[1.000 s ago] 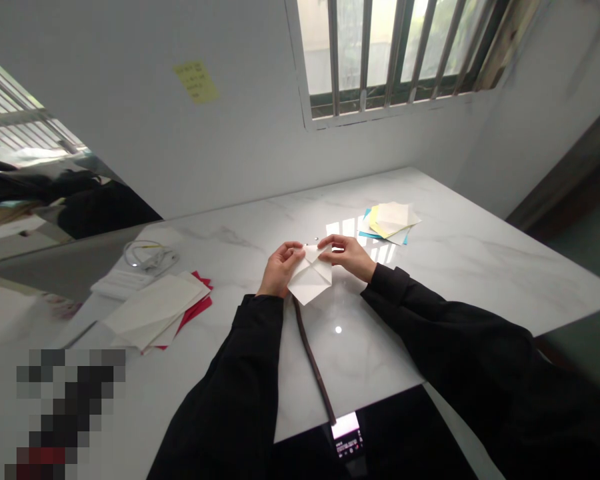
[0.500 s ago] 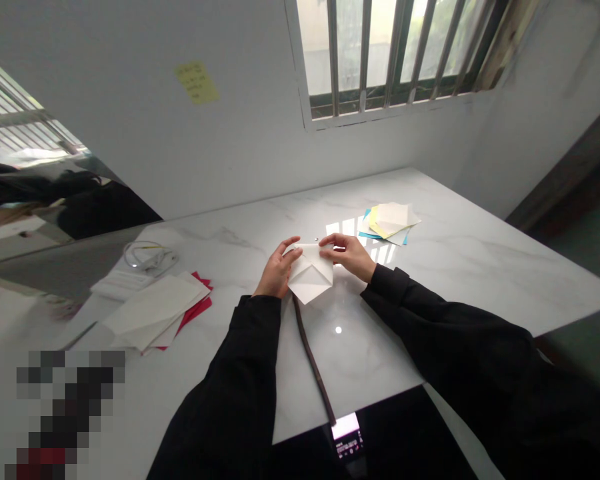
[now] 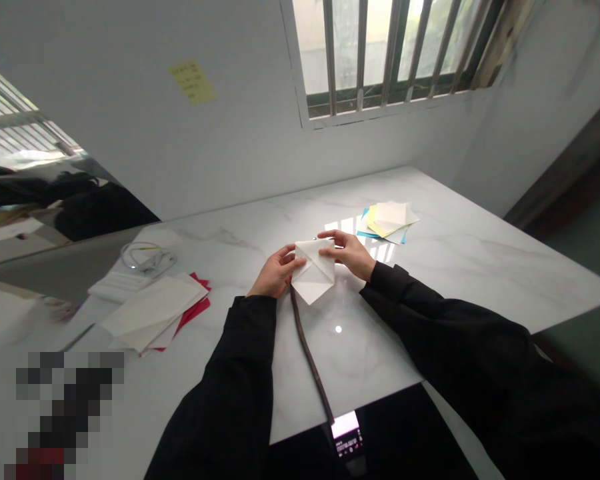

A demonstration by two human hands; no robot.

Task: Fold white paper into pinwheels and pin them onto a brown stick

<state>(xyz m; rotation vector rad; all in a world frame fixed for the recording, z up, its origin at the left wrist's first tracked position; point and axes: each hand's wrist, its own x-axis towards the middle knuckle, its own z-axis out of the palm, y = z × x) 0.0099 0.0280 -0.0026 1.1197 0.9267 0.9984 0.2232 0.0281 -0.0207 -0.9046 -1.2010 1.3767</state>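
Between my two hands is a small white paper envelope (image 3: 313, 283), its top flap lifted and diagonal fold lines showing on its face. My left hand (image 3: 276, 272) pinches its left side, thumb lying on the front face. At the upper right edge my right hand (image 3: 347, 252) grips it, with the thumb in front and the fingers behind. The pointed lower end faces me. A dark brown cable (image 3: 307, 353) runs from beneath my left hand down to a lit phone screen (image 3: 347, 433) at the near edge.
On the left lie a stack of white envelopes (image 3: 153, 310), some red paper (image 3: 195, 313) and a coiled white cable (image 3: 147, 257). White, yellow and blue papers (image 3: 390, 219) rest at the back right of the marble table (image 3: 480, 247). A yellow note (image 3: 194, 81) sticks to the wall.
My left hand has shifted its grip lower, its thumb now farther onto the paper's face. The paper has turned slightly and moved a little right. My right hand stays nearly in place.
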